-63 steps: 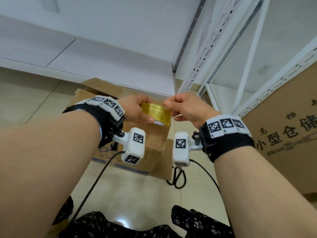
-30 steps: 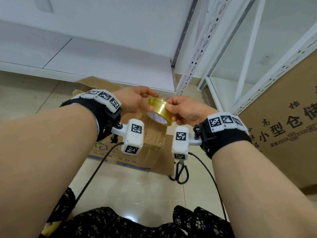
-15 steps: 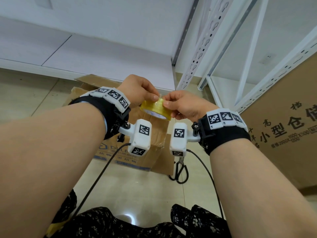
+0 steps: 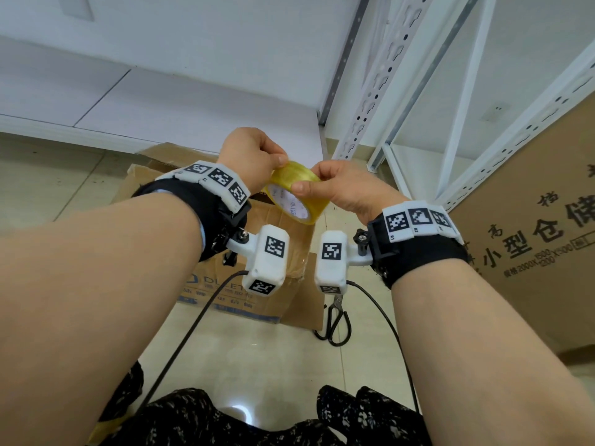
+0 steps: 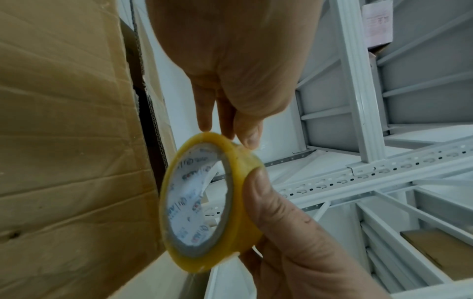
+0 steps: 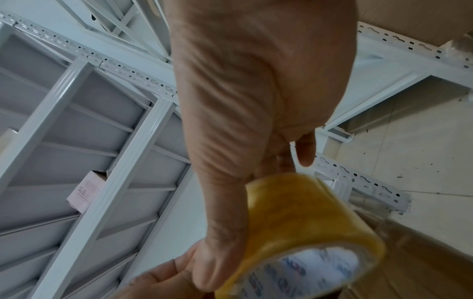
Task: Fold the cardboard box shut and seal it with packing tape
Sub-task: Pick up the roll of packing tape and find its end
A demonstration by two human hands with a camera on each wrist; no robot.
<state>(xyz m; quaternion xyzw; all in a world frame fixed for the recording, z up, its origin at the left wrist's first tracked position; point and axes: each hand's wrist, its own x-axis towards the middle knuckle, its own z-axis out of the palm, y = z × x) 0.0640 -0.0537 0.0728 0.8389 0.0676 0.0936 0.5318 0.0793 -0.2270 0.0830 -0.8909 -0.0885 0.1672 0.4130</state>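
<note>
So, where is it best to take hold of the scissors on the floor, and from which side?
Grip the scissors by the two black loop handles, coming from above on the near side. They lie flat on the floor with the loops toward the person and the blades pointing away, partly hidden behind the right wrist camera.

Glossy yellowish translucent film on the tape roll point(image 4: 297, 194), wound over a printed white paper core. Matt brown corrugated board on the cardboard box point(image 4: 225, 284), creased and rough, with a shiny strip of clear tape near 3 o'clock. Polished, reflective floor tiles point(image 4: 257, 365). White painted perforated metal on the shelving point(image 4: 370, 101).
</note>
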